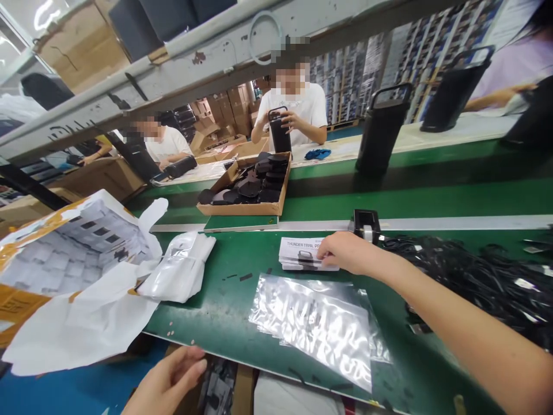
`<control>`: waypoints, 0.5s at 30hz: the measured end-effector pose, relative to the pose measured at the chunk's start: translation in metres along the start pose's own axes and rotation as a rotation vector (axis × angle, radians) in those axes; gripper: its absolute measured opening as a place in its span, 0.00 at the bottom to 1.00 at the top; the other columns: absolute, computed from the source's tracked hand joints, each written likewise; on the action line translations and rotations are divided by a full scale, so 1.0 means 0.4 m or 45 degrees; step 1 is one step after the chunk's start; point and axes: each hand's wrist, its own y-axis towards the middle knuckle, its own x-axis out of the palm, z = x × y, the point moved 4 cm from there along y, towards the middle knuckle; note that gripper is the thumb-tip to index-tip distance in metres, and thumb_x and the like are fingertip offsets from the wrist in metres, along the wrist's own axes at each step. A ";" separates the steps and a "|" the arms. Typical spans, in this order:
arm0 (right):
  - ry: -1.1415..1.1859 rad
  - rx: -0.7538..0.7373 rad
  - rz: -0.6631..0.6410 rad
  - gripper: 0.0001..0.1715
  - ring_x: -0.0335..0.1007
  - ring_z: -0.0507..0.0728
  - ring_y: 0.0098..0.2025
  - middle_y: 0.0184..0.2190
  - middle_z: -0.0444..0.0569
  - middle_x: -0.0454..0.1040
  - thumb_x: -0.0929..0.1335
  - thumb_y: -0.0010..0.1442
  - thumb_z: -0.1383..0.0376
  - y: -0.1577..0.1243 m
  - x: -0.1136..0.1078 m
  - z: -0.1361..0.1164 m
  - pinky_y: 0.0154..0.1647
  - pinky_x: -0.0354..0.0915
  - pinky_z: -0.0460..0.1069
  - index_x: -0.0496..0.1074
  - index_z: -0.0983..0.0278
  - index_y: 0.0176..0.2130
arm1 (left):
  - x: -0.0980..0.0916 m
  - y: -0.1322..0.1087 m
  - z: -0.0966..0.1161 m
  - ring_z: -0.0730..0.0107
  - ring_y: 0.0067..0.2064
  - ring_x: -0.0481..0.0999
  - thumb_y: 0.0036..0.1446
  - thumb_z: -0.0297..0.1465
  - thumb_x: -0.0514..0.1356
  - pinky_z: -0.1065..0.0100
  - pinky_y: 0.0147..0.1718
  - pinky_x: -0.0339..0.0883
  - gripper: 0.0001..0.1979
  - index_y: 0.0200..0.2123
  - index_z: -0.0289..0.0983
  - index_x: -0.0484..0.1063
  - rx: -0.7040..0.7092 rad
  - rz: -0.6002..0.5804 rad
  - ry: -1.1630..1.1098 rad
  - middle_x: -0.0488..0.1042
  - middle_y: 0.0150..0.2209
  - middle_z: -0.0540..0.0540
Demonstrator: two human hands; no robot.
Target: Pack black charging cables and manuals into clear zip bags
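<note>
My right hand (345,252) reaches across the green table and rests on a small stack of white booklets (297,253) printed "THUNDER TRAIL"; its fingers curl onto the top booklet's right edge. In front of the booklets lies a pile of clear plastic bags (317,323). My left hand (166,383) hovers low below the table's near edge, fingers loosely bent, holding nothing that I can see. Beside it, under the table edge, sits a box with dark packed items (220,392).
An open carton of white packets (64,253) with loose white wrapping sits at left. A cardboard tray of black discs (248,187) stands behind. A heap of black cables (475,276) lies at right, beside a black tape dispenser (366,223). Black speakers (382,129) stand on the conveyor; people work opposite.
</note>
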 end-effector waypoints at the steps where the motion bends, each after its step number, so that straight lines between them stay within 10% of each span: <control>1: 0.000 0.003 0.019 0.10 0.73 0.57 0.27 0.22 0.47 0.78 0.67 0.52 0.69 -0.007 -0.007 -0.005 0.23 0.58 0.46 0.77 0.62 0.24 | 0.029 0.003 0.037 0.53 0.40 0.76 0.41 0.46 0.65 0.60 0.41 0.69 0.19 0.34 0.39 0.76 0.005 -0.054 -0.110 0.79 0.34 0.46; 5: 0.002 -0.081 0.141 0.15 0.73 0.59 0.39 0.39 0.49 0.79 0.62 0.59 0.69 -0.082 0.000 -0.071 0.37 0.62 0.51 0.78 0.59 0.34 | 0.189 0.017 0.189 0.53 0.45 0.75 0.45 0.55 0.58 0.56 0.47 0.65 0.34 0.46 0.35 0.72 -0.006 -0.325 -0.782 0.77 0.43 0.36; 8: 0.165 -0.222 0.274 0.13 0.67 0.61 0.49 0.49 0.48 0.73 0.63 0.60 0.64 -0.170 0.037 -0.121 0.47 0.60 0.55 0.77 0.57 0.35 | 0.303 0.035 0.259 0.58 0.40 0.77 0.48 0.46 0.63 0.62 0.41 0.68 0.25 0.41 0.31 0.74 0.001 -0.476 -0.932 0.78 0.40 0.36; 11: 0.667 0.186 0.458 0.21 0.68 0.62 0.48 0.54 0.53 0.68 0.65 0.57 0.57 -0.249 0.069 -0.077 0.44 0.65 0.56 0.71 0.58 0.49 | 0.382 0.047 0.298 0.65 0.30 0.76 0.48 0.41 0.64 0.68 0.31 0.67 0.20 0.38 0.30 0.75 0.126 -0.566 -0.851 0.78 0.31 0.41; 15: 1.362 0.596 0.223 0.25 0.74 0.60 0.33 0.34 0.52 0.78 0.67 0.53 0.53 -0.331 0.129 0.010 0.29 0.70 0.50 0.72 0.65 0.47 | 0.459 0.036 0.319 0.71 0.27 0.72 0.52 0.44 0.59 0.69 0.30 0.65 0.21 0.40 0.33 0.73 0.229 -0.641 -0.687 0.74 0.27 0.46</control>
